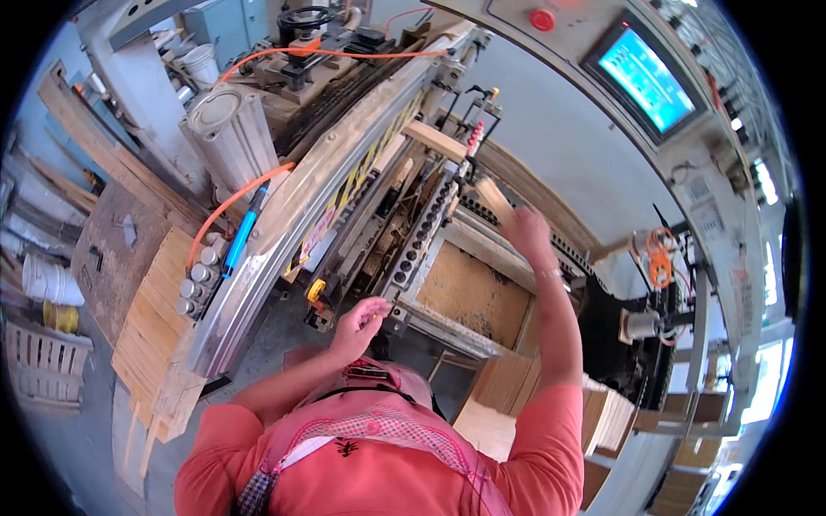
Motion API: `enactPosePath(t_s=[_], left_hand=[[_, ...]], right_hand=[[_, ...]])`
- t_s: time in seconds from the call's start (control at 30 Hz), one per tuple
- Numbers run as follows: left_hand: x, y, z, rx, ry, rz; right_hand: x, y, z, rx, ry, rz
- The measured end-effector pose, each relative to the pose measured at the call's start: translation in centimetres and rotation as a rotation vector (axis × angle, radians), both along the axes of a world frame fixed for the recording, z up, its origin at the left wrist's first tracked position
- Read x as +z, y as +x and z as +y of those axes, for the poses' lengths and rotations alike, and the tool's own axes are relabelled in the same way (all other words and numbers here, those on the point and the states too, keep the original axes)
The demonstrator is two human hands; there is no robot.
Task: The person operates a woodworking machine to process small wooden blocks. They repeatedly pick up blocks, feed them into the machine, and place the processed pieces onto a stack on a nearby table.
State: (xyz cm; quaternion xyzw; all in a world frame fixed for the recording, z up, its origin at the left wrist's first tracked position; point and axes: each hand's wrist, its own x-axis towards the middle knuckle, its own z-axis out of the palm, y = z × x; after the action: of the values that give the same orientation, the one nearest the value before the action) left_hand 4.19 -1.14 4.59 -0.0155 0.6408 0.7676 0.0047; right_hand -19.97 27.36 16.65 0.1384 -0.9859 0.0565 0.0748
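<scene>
My right hand (527, 234) is stretched out over the machine, its fingers closed on the near end of a pale wooden piece (493, 199). Its far end reaches toward the row of round black holes on a metal bar (423, 225). A longer wooden strip (436, 140) lies across the machine beyond it. Loosely bent, with the fingers apart, my left hand (360, 329) hovers beside the near end of that bar; I make out nothing held in it. Below my right forearm is a framed tray (473, 297) with sawdust-coloured material.
A lit screen (647, 77) and a red button (541, 20) sit on the panel at upper right. The machine's long metal beam (284, 211) carries an orange hose (212, 225) and a blue tool (244, 232). Stacked wooden boards (508, 384) stand close to my right side.
</scene>
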Motion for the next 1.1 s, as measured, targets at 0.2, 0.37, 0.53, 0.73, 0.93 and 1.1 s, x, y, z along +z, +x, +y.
enactPosePath(t_s=[0.2, 0.37, 0.53, 0.73, 0.93, 1.1], left_hand=[[-0.4, -0.8, 0.7, 0.179, 0.079, -0.189], [0.8, -1.8, 2.5, 0.265, 0.113, -0.224], [1.9, -3.3, 4.2, 0.318, 0.064, -0.209], [3.3, -7.3, 4.9, 0.283, 0.161, -0.255], [0.9, -12.0, 4.2, 0.166, 0.162, -0.075], [-0.3, -14.8, 6.1, -0.015, 0.202, -0.038]], right_hand=[[-3.3, -15.8, -8.6, 0.152, 0.026, -0.012], [-8.4, -23.0, -11.8, 0.288, 0.05, 0.072], [-8.3, -23.5, -13.6, 0.275, 0.077, -0.106], [-6.3, -23.0, -11.6, 0.276, 0.142, -0.085], [-1.2, -11.9, -7.4, 0.416, -0.173, -0.409], [-1.9, -1.6, -7.5, 0.455, -0.473, -0.765]])
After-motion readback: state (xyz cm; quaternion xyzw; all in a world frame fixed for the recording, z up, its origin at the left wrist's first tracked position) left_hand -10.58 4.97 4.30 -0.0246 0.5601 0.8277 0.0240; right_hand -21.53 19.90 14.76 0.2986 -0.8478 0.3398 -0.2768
